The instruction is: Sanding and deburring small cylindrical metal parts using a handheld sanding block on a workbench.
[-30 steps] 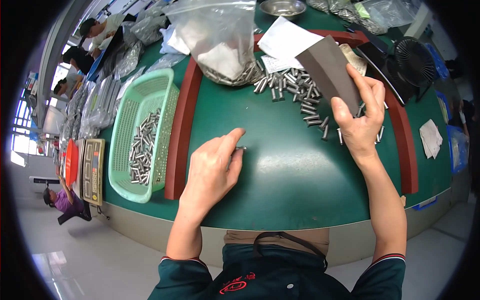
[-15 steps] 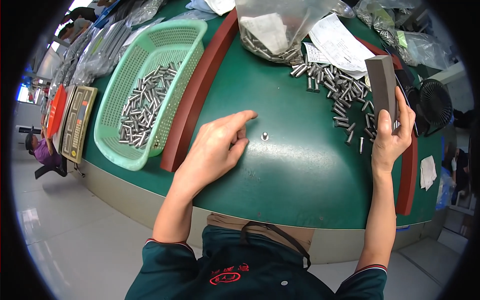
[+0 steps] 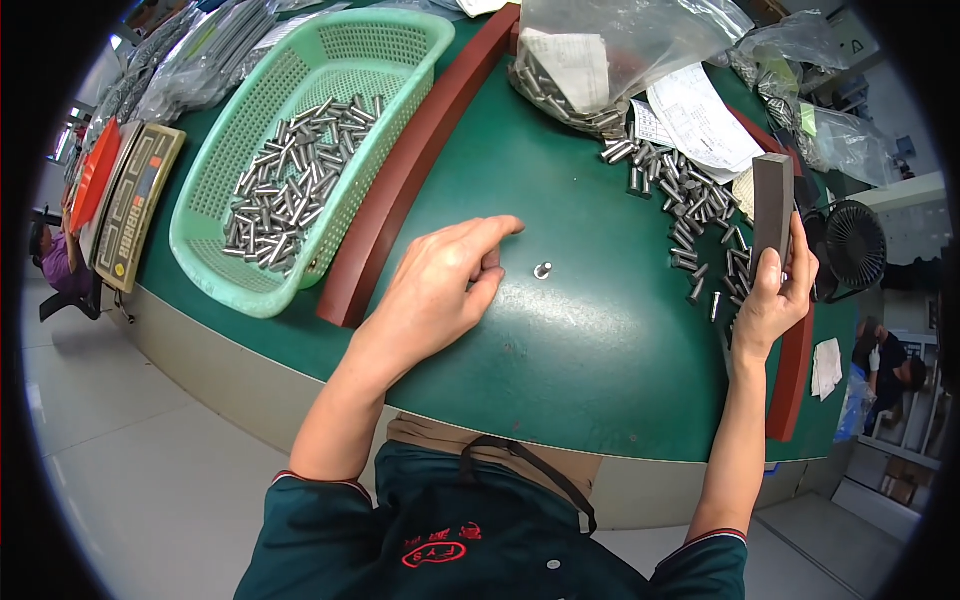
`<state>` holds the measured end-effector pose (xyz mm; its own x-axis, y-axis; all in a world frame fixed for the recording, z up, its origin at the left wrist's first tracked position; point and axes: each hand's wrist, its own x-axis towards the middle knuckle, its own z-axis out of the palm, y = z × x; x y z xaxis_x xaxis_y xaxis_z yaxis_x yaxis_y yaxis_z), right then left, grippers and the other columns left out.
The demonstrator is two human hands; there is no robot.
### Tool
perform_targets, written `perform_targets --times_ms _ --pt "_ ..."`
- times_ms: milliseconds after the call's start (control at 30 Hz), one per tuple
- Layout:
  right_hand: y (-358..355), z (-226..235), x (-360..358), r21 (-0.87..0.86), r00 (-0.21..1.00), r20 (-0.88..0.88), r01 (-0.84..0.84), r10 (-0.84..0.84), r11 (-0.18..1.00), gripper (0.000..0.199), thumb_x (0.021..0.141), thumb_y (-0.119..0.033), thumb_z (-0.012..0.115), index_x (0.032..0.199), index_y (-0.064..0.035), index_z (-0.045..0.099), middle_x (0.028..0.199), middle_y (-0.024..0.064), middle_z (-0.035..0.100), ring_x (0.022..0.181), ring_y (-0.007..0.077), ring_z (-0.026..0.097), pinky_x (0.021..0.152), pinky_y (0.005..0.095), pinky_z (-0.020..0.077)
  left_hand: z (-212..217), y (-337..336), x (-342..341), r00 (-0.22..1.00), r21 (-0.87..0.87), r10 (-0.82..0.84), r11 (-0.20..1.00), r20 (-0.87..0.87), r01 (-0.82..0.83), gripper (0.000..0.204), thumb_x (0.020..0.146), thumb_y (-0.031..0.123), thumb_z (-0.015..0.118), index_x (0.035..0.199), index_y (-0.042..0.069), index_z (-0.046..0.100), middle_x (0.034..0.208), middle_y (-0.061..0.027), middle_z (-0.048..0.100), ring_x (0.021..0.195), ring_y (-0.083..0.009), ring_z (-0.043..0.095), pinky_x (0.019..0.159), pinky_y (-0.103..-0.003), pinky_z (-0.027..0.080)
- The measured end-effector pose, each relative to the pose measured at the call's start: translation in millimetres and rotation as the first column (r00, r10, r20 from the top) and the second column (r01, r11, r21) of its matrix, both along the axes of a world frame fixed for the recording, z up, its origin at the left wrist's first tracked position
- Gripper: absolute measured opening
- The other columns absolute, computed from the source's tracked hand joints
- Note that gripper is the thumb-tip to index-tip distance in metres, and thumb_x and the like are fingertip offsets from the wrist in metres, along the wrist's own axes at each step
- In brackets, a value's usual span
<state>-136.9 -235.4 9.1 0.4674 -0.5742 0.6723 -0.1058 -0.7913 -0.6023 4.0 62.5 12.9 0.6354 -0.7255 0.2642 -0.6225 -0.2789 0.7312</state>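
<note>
My left hand hovers over the green tabletop. Its index finger is stretched out, the other fingers are loosely curled, and nothing shows between finger and thumb. Just right of that fingertip, a single small metal headed pin is on the table, apart from the hand. On the right, my right hand grips a long dark grey-brown rectangular block by its lower part, with the block pointing away from me. Beside this hand several loose metal pins lie scattered in a heap.
A green plastic basket holds many metal pins at the left. Red bars edge the green work surface. Farther back are a clear bag of pins and printed papers. A black fan stands at the right.
My view has turned slightly, so the basket and table appear shifted. The single pin looks more tilted than before. Both hands keep nearly the same pose, and the block stays in my right hand.
</note>
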Motion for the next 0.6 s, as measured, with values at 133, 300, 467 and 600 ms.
perform_targets --times_ms 133,300,467,600 --pt "0 2 0 0.025 1.000 0.005 0.010 -0.010 1.000 0.049 0.081 -0.023 0.064 0.126 -0.0045 0.062 0.108 0.0078 0.055 0.097 0.0179 0.052 0.087 0.0322 0.0433 0 -3 -2 1.000 0.018 0.003 1.000 0.028 -0.004 0.037 0.071 -0.007 0.065 0.107 -0.001 0.061 0.074 -0.0075 0.056 0.063 -0.0181 0.054 0.059 -0.031 0.047" --pt "-1 4 -1 0.015 0.999 0.046 -0.006 0.006 1.000 0.049 0.079 -0.023 0.066 0.125 -0.0044 0.062 0.106 0.0081 0.055 0.097 0.0186 0.053 0.087 0.0325 0.0438 5 -13 -8 0.997 0.050 -0.051 0.998 0.065 0.048 0.030 0.072 -0.002 0.070 0.102 -0.001 0.063 0.073 -0.0078 0.056 0.063 -0.0187 0.054 0.059 -0.032 0.046" --pt "-2 11 -2 -0.022 0.995 0.094 -0.024 0.026 0.999 0.051 0.076 -0.021 0.071 0.123 -0.0039 0.063 0.104 0.0095 0.054 0.097 0.0223 0.054 0.087 0.0349 0.0445 10 -17 -13 0.932 0.040 -0.084 0.996 0.353 0.075 0.019 0.074 0.003 0.071 0.088 0.001 0.060 0.077 -0.0125 0.056 0.073 -0.0314 0.059 0.065 -0.040 0.048" --pt "-20 8 -10 -0.029 0.988 0.140 0.071 -0.066 0.997 0.051 0.073 -0.022 0.072 0.121 -0.0060 0.065 0.102 0.0100 0.053 0.095 0.0228 0.053 0.086 0.0355 0.0448 41 -2 -11 0.820 -0.104 0.159 0.987 0.551 -0.122 0.018 0.077 -0.010 0.066 0.094 -0.002 0.063 0.083 -0.0127 0.063 0.074 -0.0246 0.062 0.067 -0.032 0.049"
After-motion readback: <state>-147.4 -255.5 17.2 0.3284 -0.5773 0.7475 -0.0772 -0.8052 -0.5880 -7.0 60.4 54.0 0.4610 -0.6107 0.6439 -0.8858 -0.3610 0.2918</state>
